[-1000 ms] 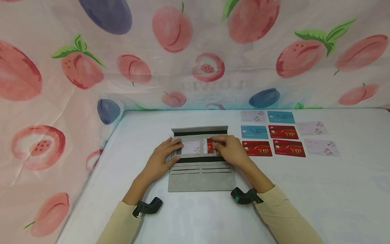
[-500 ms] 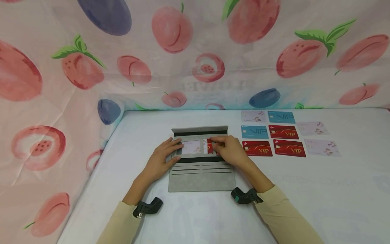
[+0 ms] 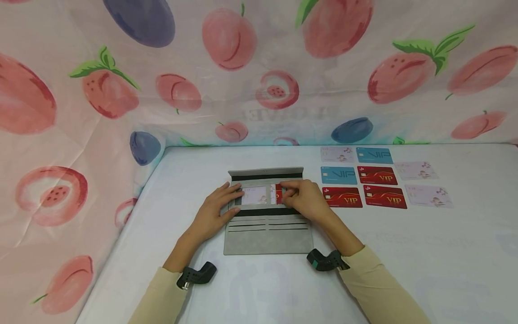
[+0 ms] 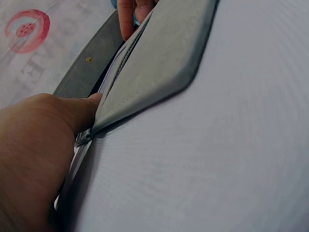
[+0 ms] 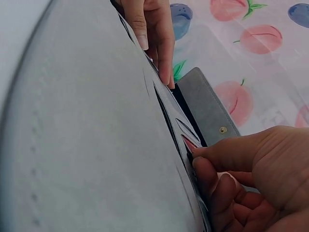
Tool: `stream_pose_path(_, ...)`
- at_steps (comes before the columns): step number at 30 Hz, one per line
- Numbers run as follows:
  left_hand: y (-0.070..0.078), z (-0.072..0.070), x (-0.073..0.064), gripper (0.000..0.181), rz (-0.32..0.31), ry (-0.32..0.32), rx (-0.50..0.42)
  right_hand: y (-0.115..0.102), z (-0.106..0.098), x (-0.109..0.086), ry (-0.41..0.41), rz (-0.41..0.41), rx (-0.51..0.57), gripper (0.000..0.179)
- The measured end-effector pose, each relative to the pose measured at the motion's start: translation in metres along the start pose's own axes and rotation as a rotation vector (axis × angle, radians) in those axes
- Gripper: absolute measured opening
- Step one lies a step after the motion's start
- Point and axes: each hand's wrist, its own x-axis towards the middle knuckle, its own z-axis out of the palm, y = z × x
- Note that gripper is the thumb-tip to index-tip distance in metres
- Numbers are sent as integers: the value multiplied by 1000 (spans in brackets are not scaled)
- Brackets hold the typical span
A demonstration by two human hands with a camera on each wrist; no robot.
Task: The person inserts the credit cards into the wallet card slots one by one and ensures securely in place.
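My right hand (image 3: 309, 200) held a narrow pinch, thumb and forefinger on a red card (image 3: 279, 193) in the right part of the open grey wallet (image 3: 267, 243), at its upper panel (image 3: 259, 182); how deep it sat, I could not tell; my left hand (image 3: 214, 210) rested with extended fingers on the wallet's left edge; near these fingers, a pale card (image 3: 253, 196) lay in the panel's left part; below were rows of slots (image 3: 287, 224); to the right, on the white table (image 3: 404, 256), lay two blue cards (image 3: 338, 175), three red cards (image 3: 385, 196) and three pale cards (image 3: 429, 196).
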Motion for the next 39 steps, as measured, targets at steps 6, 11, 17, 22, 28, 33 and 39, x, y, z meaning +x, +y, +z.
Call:
stream_pose_path(6,0,0,0,41,0,4,0,-1,-1,0,-8,1,-11,44)
stream_pose_path(11,1,1,0,41,2,2,-1,-4,-5,-2,-7,30,-18,43)
stream_pose_path(17,1,1,1,41,7,6,2,-6,-6,-3,17,53,20,24)
stream_pose_path(22,1,0,1,41,15,8,3,-7,-5,-4,57,49,3,13)
stream_pose_path(28,0,0,1,41,5,3,15,-5,-4,-5,95,30,-13,15)
stream_pose_path(33,-1,0,1,41,2,-1,15,-2,-4,-4,85,45,12,15)
stream_pose_path(39,-1,0,0,41,1,-4,13,1,-5,-4,59,45,26,15)
